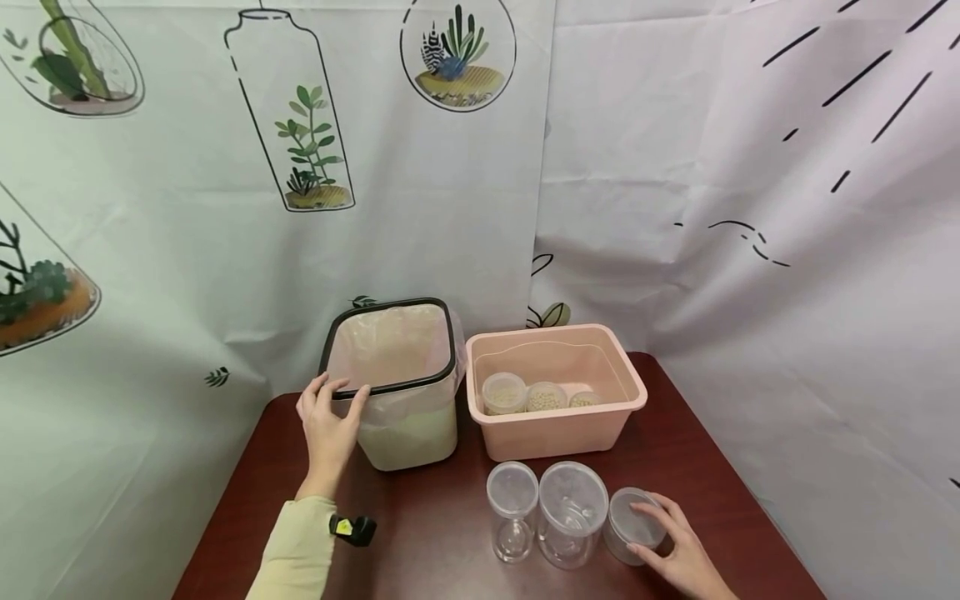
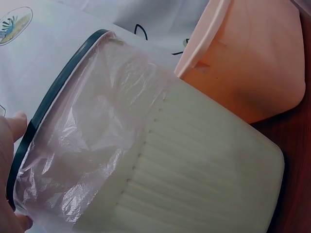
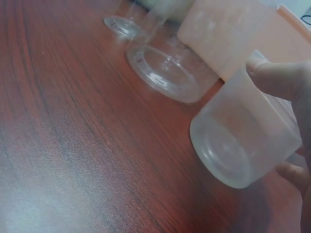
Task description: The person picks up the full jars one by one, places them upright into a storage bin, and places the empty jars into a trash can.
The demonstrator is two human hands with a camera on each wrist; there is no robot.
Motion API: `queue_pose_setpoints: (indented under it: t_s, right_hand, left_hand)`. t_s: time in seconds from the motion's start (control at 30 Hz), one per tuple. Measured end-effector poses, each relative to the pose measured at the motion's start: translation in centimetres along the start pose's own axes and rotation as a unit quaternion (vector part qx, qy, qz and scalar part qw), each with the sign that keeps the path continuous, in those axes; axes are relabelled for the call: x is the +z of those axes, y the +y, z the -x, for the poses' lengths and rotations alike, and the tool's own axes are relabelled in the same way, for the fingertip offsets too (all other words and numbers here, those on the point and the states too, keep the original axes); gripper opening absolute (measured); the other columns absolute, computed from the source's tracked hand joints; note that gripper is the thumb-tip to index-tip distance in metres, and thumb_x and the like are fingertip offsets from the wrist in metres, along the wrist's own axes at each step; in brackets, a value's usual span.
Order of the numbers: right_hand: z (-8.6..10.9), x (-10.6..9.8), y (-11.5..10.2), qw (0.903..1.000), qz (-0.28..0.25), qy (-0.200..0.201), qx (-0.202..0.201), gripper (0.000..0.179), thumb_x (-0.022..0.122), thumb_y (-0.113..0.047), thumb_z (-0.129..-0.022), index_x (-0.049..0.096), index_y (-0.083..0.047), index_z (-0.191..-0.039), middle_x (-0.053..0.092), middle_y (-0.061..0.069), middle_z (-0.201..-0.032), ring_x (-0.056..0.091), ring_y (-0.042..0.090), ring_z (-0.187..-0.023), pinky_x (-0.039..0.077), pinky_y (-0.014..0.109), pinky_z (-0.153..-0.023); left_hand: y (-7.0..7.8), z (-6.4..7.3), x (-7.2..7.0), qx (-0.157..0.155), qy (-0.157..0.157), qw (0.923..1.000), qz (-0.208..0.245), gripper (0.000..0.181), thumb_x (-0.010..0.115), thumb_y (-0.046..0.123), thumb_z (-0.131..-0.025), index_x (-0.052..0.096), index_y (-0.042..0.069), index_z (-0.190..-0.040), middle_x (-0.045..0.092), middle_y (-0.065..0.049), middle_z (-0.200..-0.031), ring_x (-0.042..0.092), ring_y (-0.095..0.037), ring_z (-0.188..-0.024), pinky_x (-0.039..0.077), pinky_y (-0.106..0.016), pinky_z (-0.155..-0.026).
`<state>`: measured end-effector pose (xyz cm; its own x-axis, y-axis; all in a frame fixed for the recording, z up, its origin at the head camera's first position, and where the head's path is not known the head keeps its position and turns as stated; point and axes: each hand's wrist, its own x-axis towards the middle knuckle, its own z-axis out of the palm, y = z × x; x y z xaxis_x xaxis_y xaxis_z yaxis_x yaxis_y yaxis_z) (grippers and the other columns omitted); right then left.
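Clear plastic small jar (image 1: 624,527) at right end of a row of three on the counter (image 1: 420,542), beside the wide jar (image 1: 573,510); narrow jar (image 1: 513,505) at left end. Right hand (image 1: 681,552) grips the small jar near its top, thumb and fingers apart. Left hand (image 1: 330,429) grasps the black rim (image 1: 412,384) of the lined bin (image 1: 408,440). Pink tub (image 1: 557,435), right of bin, contains three filled containers (image 1: 546,397).
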<state>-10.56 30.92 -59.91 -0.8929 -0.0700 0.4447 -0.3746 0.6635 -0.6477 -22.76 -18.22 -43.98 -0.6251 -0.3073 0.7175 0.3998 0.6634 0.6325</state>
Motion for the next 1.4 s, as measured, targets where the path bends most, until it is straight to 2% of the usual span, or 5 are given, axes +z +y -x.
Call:
queue_pose_setpoints:
  t_s: [0.27,0.43,0.73,1.07,1.4]
  right_hand:
    - [-0.3,-0.5,-0.1,0.9996,-0.013,0.022,-0.016,0.056,0.086,-0.013,-0.063,0.064,-0.012,-0.114,0.047,0.012,-0.123,0.038,0.005,-0.113,0.027,0.005,-0.084]
    - [-0.4,-1.7,-0.5,0.9994,-0.004,0.023,0.024,0.054,0.084,-0.015,-0.068,0.062,-0.014,-0.117,0.044,0.008,-0.124,0.036,-0.002,-0.111,0.032,0.008,-0.081]
    - [-1.9,-4.9,-1.9,0.9970,0.002,0.072,0.026,0.057,0.084,-0.007,-0.065,0.062,-0.010,-0.118,0.046,0.008,-0.125,0.036,-0.002,-0.113,0.035,0.014,-0.074]
    - [-5.2,-9.0,-4.2,0.9959,-0.027,0.086,-0.014,0.060,0.081,0.006,-0.064,0.060,-0.003,-0.119,0.041,0.014,-0.131,0.037,0.001,-0.117,0.033,0.007,-0.082]
    - [-8.9,-10.9,-7.9,0.9858,-0.090,0.116,-0.080,0.062,0.074,0.022,-0.058,0.058,0.008,-0.116,0.041,0.027,-0.127,0.039,0.012,-0.120,0.036,0.010,-0.088]
  left_hand:
    - [-0.4,0.1,0.1,0.002,0.015,0.9999,0.001,0.036,0.082,0.012,-0.071,0.064,-0.004,-0.098,0.048,-0.027,-0.121,0.036,-0.043,-0.117,0.030,-0.057,-0.091]
    - [-0.7,0.2,0.0,-0.001,0.017,0.9998,0.003,0.036,0.083,0.012,-0.069,0.064,-0.005,-0.094,0.049,-0.026,-0.119,0.037,-0.042,-0.114,0.030,-0.057,-0.090]
    - [-0.9,0.2,-0.1,0.000,0.016,0.9998,0.011,0.033,0.083,0.012,-0.069,0.064,-0.004,-0.090,0.049,-0.026,-0.118,0.039,-0.041,-0.111,0.031,-0.055,-0.088]
    - [-1.0,0.2,-0.3,0.003,0.019,0.9997,0.012,0.032,0.083,0.013,-0.068,0.064,-0.002,-0.089,0.050,-0.024,-0.117,0.039,-0.039,-0.111,0.030,-0.055,-0.089]
    - [-1.0,-0.1,-0.4,0.002,0.017,0.9995,0.027,0.031,0.084,0.012,-0.067,0.065,0.000,-0.087,0.051,-0.023,-0.114,0.038,-0.036,-0.109,0.029,-0.052,-0.088]
